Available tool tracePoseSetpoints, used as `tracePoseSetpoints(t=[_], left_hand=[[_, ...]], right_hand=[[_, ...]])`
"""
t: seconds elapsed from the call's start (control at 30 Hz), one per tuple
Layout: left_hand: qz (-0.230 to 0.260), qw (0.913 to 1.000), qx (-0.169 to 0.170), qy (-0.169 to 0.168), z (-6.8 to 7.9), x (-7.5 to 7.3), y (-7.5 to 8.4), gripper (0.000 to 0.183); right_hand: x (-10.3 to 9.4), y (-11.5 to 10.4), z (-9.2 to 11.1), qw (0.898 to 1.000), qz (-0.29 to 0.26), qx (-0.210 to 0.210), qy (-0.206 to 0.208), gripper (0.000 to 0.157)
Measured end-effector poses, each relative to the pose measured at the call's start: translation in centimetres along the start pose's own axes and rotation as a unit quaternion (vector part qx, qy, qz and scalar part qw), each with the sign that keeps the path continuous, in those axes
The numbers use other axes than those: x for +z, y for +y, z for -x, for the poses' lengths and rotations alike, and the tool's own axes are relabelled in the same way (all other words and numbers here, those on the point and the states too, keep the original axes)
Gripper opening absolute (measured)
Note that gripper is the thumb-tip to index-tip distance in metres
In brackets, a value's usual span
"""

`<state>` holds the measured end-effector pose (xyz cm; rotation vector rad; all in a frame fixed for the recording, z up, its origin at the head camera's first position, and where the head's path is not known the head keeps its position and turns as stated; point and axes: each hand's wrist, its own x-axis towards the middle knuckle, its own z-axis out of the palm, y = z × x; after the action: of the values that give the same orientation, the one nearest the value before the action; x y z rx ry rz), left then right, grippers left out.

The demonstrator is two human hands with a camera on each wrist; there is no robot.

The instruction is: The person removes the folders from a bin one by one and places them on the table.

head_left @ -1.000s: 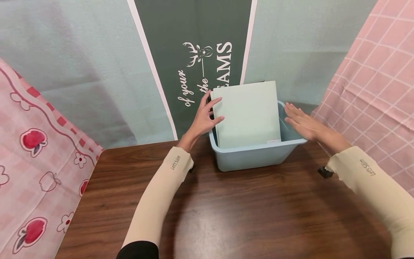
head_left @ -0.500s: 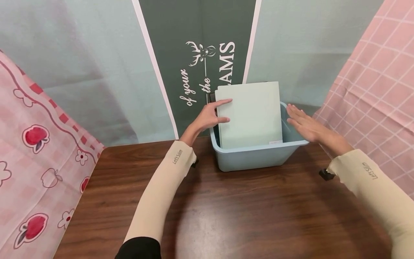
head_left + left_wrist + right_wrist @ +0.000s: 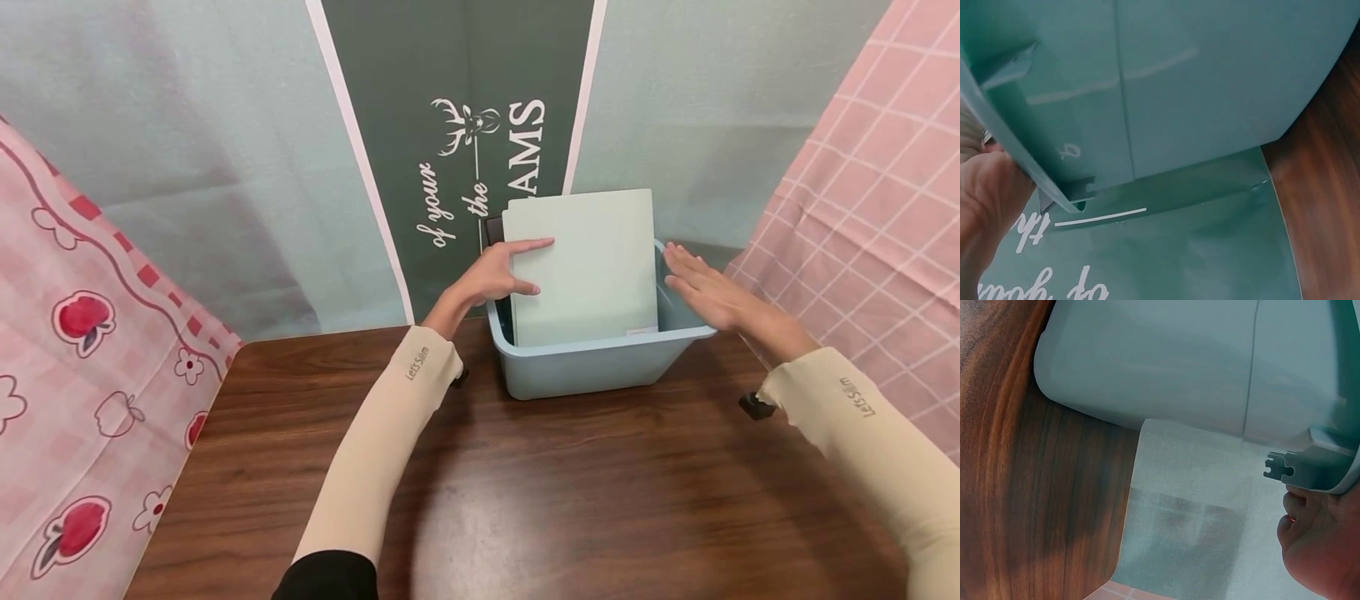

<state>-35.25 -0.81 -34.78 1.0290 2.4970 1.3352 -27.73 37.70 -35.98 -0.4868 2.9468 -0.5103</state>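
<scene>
A light blue plastic bin (image 3: 581, 371) stands on the table, with pale green flat sheets like file folders (image 3: 588, 258) upright inside it, leaning back. A small white label sits at their lower right corner. My left hand (image 3: 491, 273) is at their left edge, thumb and index finger extended over the front face; its other fingers are hidden. My right hand (image 3: 708, 292) lies with straight fingers over the bin's right rim. In the left wrist view the left hand (image 3: 991, 194) shows beside the rim; in the right wrist view the right hand (image 3: 1325, 540) is below the rim.
A dark item (image 3: 492, 231) shows behind the folders' left edge. The brown wooden table (image 3: 540, 492) extends in front of the bin. A green cloth (image 3: 465, 50) with white lettering hangs behind, and pink cloths (image 3: 885, 192) hang at both sides.
My left hand has moved right, its fingers now reaching farther across the front of the folders. The folders have shifted slightly right in the bin. The right hand stays at the right rim.
</scene>
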Motion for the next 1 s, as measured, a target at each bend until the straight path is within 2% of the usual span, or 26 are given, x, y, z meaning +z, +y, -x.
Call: tracePoseSetpoints(t=[0.23,0.5,0.7,1.0], left_hand=[[-0.01,0.9989,0.022,0.04,0.4,0.8,0.1,0.076],[-0.007,0.9977,0.007,0.067,0.7,1.2,0.4,0.074],[0.011,0.9965,0.009,0.083,1.0,1.4,0.5,0.072],[0.014,0.9947,0.001,0.102,1.6,0.8,0.9,0.072]], right_hand=[[0.0,0.2,0.0,1.0,-0.001,-0.002,0.0,0.066],[0.0,0.2,0.0,1.0,0.0,-0.003,-0.005,0.066],[0.1,0.2,0.1,1.0,-0.001,-0.006,-0.005,0.066],[-0.2,0.0,0.1,1.0,0.002,0.0,-0.002,0.068]])
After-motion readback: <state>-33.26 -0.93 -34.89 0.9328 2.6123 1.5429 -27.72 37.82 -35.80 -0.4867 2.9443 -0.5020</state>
